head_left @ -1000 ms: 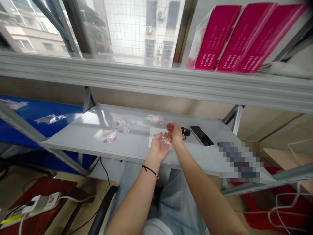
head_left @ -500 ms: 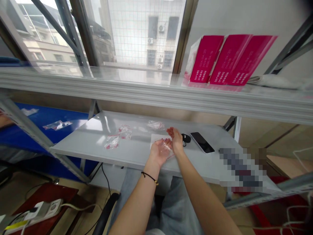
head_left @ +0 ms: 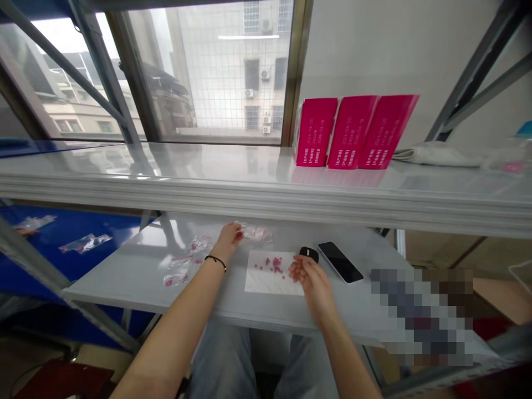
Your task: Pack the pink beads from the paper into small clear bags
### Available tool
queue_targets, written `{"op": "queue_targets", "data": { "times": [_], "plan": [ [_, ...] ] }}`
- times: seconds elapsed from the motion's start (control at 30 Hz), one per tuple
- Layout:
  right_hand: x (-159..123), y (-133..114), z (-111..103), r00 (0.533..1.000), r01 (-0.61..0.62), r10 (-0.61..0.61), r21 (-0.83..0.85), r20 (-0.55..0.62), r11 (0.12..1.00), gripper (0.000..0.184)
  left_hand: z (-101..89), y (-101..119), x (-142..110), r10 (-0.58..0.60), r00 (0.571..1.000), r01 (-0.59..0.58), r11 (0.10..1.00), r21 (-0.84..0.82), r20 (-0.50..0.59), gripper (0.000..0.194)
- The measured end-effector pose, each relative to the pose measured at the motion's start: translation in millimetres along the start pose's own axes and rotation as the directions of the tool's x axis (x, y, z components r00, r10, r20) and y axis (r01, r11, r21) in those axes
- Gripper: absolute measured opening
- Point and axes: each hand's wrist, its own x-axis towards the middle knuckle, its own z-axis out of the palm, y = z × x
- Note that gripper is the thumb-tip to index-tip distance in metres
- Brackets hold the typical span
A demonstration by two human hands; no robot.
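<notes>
1. Our left hand (head_left: 229, 239), fingers curled, touched a clear plastic bag (head_left: 257, 234) of pink bits lying lengthwise along the white shelf (head_left: 128, 266); we couldn't tell if it gripped.
2. Our right hand (head_left: 313, 280), half open, held nothing, just beside pink beads (head_left: 270, 265) on white paper (head_left: 272, 285).

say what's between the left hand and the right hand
In the head view, a white paper sheet lies between the left hand and the right hand, with small pink pieces scattered on it.
</notes>
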Motion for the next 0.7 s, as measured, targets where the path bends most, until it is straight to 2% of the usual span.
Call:
{"op": "queue_targets", "data": {
  "times": [0.07, 0.1, 0.2, 0.27, 0.33, 0.43, 0.6, 0.7],
  "plan": [
    [-6, 1, -9, 1.0, -0.013, 0.013, 0.006, 0.004, 1.0, 0.027, -4.3, -5, 9, 0.068, 0.998, -0.06, 0.954, 0.294, -0.017, 0.027],
    [-8, 2, -13, 1.0, -0.016, 0.016, 0.017, -0.006, 1.0, 0.027, -7.2, -6, 12, 0.1, 0.995, -0.085, 0.891, 0.446, -0.01, 0.027],
    [-9, 6, -21, 0.998, -0.034, 0.035, 0.037, -0.044, 0.999, 0.029, -15.9, -4, 16, 0.182, 0.981, -0.164, 0.587, 0.793, 0.068, 0.032],
    [-9, 8, -23, 0.996, -0.069, 0.069, 0.009, -0.06, 0.998, 0.031, -20.7, 2, 14, 0.197, 0.971, -0.198, 0.345, 0.918, 0.135, 0.032],
    [-10, 10, -26, 0.992, -0.106, 0.103, -0.036, -0.074, 0.994, 0.033, -26.4, 13, 12, 0.191, 0.965, -0.211, 0.142, 0.967, 0.182, 0.032],
    [-11, 12, -30, 0.991, -0.117, 0.11, -0.092, -0.081, 0.989, 0.031, -41.5, 36, 8, 0.179, 0.962, -0.201, -0.054, 0.978, 0.207, 0.036],
    [-15, 12, -36, 0.991, -0.127, 0.119, -0.17, -0.058, 0.977, 0.026, -88.8, 84, 12, 0.135, 0.968, -0.173, -0.257, 0.951, 0.212, 0.039],
    [-17, 13, -38, 0.981, -0.172, 0.152, -0.173, -0.123, 0.97, 0.029, -120.8, 98, 22, 0.125, 0.971, -0.157, -0.308, 0.938, 0.203, 0.042]
  ]
}}
